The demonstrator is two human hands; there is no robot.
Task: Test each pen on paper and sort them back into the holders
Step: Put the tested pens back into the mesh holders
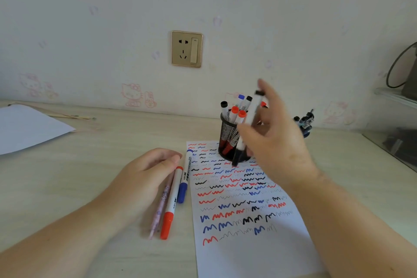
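Now | right hand (274, 140) grips 1 black marker (247, 128) | left hand (144, 178) loose | 3 pens (172, 201) beside paper (248, 250)

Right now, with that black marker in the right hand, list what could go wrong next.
1. The black marker is blurred in motion in the right hand beside the mesh holder; it could knock the holder over.
2. The holder stands on the test sheet, so tugging the paper could tip it.
3. Three pens beside the left hand could roll away.
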